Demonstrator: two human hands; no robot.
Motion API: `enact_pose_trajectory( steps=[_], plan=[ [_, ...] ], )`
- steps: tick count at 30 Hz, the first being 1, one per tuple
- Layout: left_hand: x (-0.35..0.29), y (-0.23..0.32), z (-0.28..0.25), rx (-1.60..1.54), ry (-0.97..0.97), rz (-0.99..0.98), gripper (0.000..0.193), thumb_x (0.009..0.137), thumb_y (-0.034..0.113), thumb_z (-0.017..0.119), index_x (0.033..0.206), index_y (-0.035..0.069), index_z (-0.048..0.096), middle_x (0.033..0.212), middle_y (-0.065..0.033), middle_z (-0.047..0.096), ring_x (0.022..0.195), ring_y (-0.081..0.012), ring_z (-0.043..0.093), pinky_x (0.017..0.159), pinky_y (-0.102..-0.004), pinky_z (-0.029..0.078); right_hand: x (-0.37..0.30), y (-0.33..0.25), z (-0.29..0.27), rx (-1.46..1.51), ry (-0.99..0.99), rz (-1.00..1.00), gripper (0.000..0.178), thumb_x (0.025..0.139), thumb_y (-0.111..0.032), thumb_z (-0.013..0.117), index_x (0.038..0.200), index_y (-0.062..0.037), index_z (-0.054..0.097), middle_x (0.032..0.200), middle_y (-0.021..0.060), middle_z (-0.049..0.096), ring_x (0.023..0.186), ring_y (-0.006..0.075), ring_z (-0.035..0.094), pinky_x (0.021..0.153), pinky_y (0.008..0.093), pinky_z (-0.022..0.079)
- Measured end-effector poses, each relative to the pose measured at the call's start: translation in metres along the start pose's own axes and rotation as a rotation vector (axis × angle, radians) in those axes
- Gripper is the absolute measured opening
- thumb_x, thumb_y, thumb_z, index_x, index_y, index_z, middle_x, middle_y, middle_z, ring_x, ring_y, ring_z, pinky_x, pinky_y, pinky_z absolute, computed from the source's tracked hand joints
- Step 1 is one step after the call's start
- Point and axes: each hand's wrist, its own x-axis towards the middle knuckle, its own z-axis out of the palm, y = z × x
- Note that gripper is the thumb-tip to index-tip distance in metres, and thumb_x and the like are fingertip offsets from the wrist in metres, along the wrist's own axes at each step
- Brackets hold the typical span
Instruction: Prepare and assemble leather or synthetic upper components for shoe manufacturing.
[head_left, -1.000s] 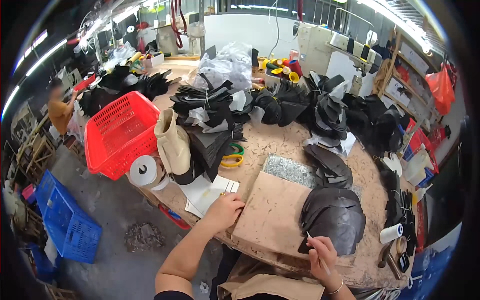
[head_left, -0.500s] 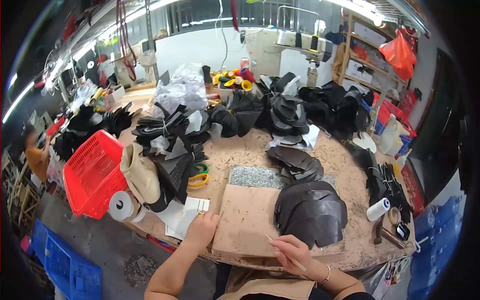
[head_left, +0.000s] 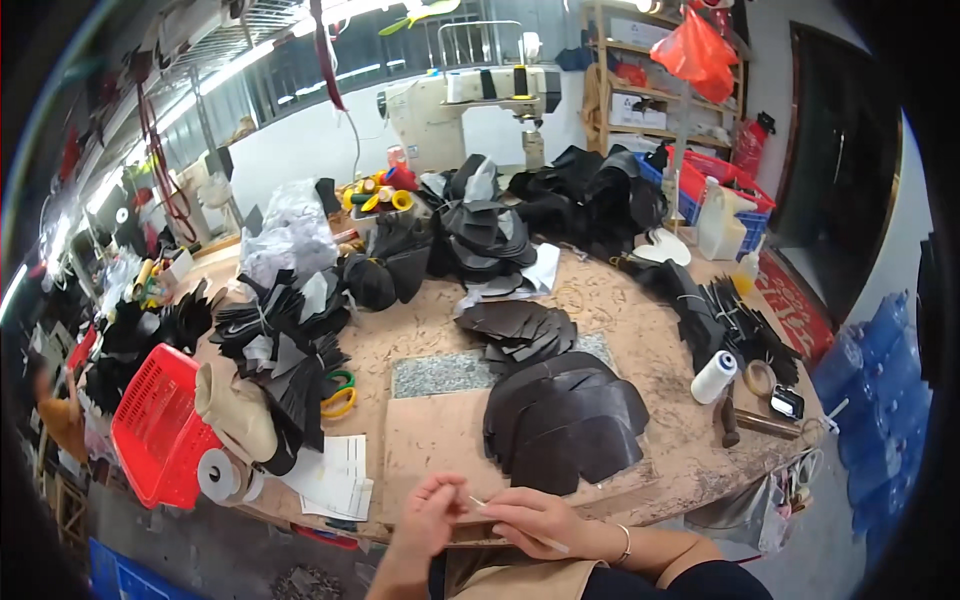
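My right hand grips a thin pale pen-like stick, its tip pointing left. Close to that tip is my left hand, fingers curled in toward the thumb; whether anything is between them is too small to make out. Both hands are over the near edge of a tan board. Just beyond my right hand, a fanned stack of dark curved leather pieces lies on the board. Behind it, a smaller fanned dark stack rests partly on a speckled stone slab.
Left of the board are white papers, a thread spool, a beige boot-shaped piece and a red basket. A white thread cone and hammer lie at right. Bundled black pieces line the back.
My left hand has left the board's left edge and come to the stick's tip. My right hand still holds the stick. The view has swung to the right.
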Motion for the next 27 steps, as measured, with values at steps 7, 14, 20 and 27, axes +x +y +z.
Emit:
enact_pose_trajectory(
  steps=[7,14,20,27],
  plan=[
    [-0.005,-0.035,0.043,-0.344,-0.06,-0.062,0.012,0.097,0.008,0.049,0.103,0.008,0.059,0.103,-0.0071,0.057,0.091,-0.0179,0.057,0.081,-0.0309,0.049,-0.015,0.001,-0.013,0.047,0.12,0.019,0.024,0.083,0.0,0.065,0.108,0.0003,0.065,0.097,0.0147,0.063,0.086,0.0271,0.063,0.073,0.0326,0.053],
    [-0.009,-0.043,0.062,-0.332,-0.12,-0.129,0.013,0.099,0.014,0.05,0.105,0.007,0.059,0.104,-0.0037,0.059,0.087,-0.0147,0.058,0.081,-0.0303,0.049,-0.03,0.006,-0.019,0.047,0.193,0.019,0.02,0.084,-0.001,0.065,0.105,0.0011,0.066,0.095,0.0145,0.064,0.085,0.0267,0.063,0.073,0.0321,0.053],
    [-0.008,-0.05,0.065,-0.405,-0.058,-0.154,0.014,0.099,0.014,0.048,0.105,0.007,0.059,0.106,-0.0036,0.059,0.094,-0.0151,0.058,0.083,-0.0319,0.049,-0.035,0.003,-0.028,0.038,0.21,0.006,0.022,0.084,-0.001,0.065,0.106,0.0015,0.065,0.098,0.0146,0.064,0.085,0.0266,0.063,0.073,0.0326,0.053],
    [-0.009,-0.051,0.071,-0.208,-0.1,-0.062,0.014,0.099,0.014,0.047,0.105,0.007,0.059,0.104,-0.005,0.06,0.094,-0.0169,0.059,0.084,-0.0351,0.05,-0.039,0.003,-0.031,0.085,0.206,0.04,0.022,0.084,0.0,0.064,0.106,0.0023,0.065,0.098,0.0153,0.063,0.085,0.0269,0.064,0.072,0.0321,0.053]
  ],
)
